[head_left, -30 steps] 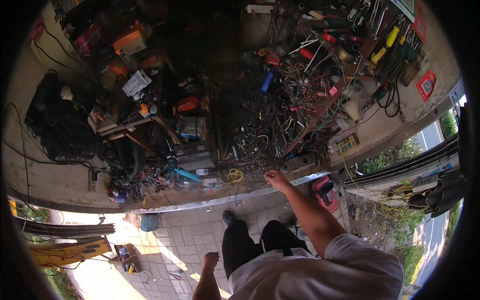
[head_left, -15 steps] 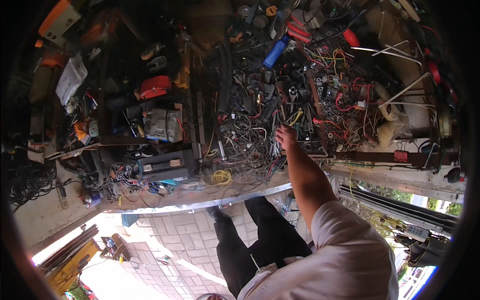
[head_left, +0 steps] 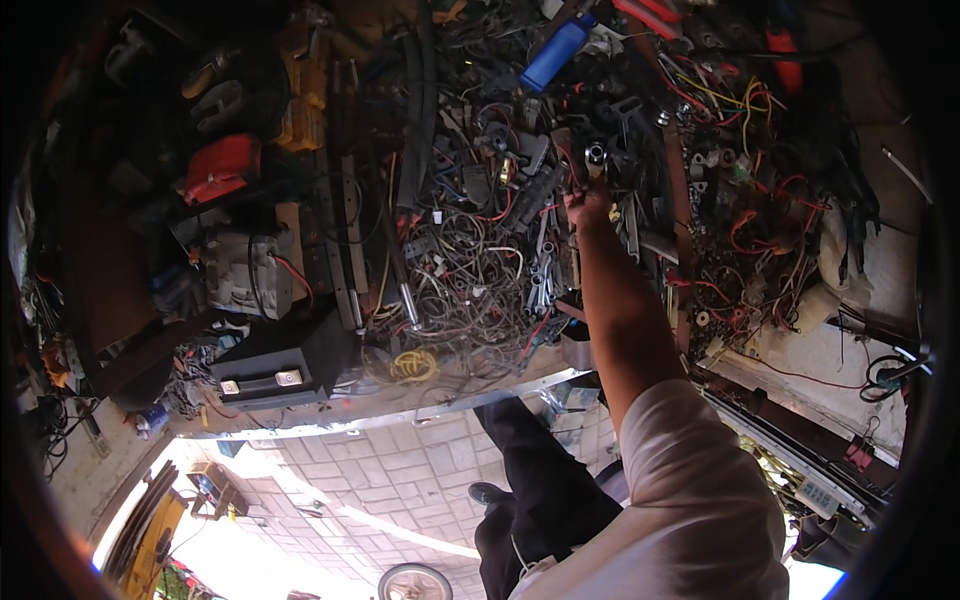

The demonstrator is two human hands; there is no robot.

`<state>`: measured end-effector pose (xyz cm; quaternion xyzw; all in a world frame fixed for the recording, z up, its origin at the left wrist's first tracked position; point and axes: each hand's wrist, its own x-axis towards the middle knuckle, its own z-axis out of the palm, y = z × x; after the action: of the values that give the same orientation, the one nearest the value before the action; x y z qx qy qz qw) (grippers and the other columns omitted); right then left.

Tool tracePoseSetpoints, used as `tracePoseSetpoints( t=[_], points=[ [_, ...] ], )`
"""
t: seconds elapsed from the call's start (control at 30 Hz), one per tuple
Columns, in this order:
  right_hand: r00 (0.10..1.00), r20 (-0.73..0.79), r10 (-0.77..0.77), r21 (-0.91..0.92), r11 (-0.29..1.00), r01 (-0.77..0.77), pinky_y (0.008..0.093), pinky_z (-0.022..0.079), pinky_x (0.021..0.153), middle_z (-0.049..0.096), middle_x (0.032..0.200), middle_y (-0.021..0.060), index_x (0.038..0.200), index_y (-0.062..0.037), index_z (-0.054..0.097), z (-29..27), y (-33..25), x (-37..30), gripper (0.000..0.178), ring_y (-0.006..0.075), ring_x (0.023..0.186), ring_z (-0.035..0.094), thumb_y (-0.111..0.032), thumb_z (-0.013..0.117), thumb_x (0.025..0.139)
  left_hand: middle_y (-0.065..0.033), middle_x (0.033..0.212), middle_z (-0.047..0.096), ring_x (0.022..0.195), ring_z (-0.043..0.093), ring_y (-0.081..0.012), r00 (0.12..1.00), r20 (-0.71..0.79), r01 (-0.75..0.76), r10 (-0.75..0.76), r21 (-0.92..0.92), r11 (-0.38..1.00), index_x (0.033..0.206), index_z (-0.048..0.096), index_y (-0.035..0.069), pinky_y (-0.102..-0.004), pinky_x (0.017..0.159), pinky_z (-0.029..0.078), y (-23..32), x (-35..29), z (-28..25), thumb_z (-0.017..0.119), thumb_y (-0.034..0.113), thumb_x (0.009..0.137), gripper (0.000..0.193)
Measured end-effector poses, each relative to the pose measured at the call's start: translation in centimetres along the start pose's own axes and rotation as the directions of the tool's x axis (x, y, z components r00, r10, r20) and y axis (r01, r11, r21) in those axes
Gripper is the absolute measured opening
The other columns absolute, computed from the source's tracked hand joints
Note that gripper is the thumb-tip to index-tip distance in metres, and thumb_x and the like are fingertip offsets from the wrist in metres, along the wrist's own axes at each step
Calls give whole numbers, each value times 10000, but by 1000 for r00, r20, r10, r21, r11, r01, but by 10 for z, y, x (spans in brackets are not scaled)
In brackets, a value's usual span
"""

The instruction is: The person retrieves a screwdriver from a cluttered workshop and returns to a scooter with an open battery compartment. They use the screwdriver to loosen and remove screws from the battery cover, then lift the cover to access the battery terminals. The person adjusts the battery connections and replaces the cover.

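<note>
My right hand [head_left: 588,204] reaches far out over a heap of tools and wires. Its fingers are closed round the handle of a ratchet wrench [head_left: 596,155], whose round shiny head shows just past them. Most of the handle is hidden by the hand. Left of the wrist lie several metal spanners [head_left: 542,275]. A blue bottle-shaped thing [head_left: 555,52] rests on the heap beyond the hand. My left hand is out of the picture.
A brown metal strip [head_left: 682,230] runs along the heap's right side, with small hardware and red wires beyond it. To the left are a dark case [head_left: 285,350], a red pouch-like thing [head_left: 222,168] and a yellow wire coil [head_left: 412,366]. Paving [head_left: 400,480] lies below the bench edge.
My right hand has moved farther out to the ratchet wrench and closed on its handle. The view has shifted, and my legs stand differently.
</note>
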<state>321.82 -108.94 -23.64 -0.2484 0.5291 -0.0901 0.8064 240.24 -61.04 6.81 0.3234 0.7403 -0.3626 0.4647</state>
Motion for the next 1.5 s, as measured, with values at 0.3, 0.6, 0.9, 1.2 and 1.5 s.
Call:
tracePoseSetpoints(
  t=[0.3,0.6,0.9,1.2,1.5],
  points=[
    [749,-149,-645,-646,637,420,349,360,374,493,519,59,741,-121,579,-6,65,-18,421,249,397,494,-467,497,968,-106,1262,622,1117,624,-231,990,113,-79,87,-71,994,1349,516,84,-426,919,513,-27,-5,3,568,336,991,441],
    [888,420,-186,-709,543,449,312,257,364,354,516,-41,695,-180,420,-85,194,-245,389,128,385,357,-410,535,987,-100,1226,656,1076,654,-225,921,113,-334,374,-268,904,1311,572,91,-381,851,544,-106,62,23,550,350,1000,405],
    [251,515,820,-753,293,589,295,342,419,383,573,-11,754,-112,421,-229,279,-699,345,128,443,400,-316,482,1025,-106,1055,699,913,677,-199,869,-199,-470,453,-618,630,1159,638,38,-354,767,532,-260,120,16,600,359,942,390],
    [-537,103,837,-490,513,705,306,419,517,450,655,30,865,-80,466,-455,384,-979,303,147,560,484,-338,511,1018,-101,829,713,712,689,-193,927,-306,-306,-215,-951,34,942,693,-15,-340,590,516,-466,159,64,629,283,910,307],
    [-554,-585,593,-543,221,810,297,423,525,518,658,54,1175,-6,556,-696,451,-1151,329,146,557,510,-301,482,1049,-149,919,665,763,605,-259,937,-252,-242,-244,-968,67,1077,672,19,-465,644,486,-460,190,100,497,276,955,335]
  ],
)
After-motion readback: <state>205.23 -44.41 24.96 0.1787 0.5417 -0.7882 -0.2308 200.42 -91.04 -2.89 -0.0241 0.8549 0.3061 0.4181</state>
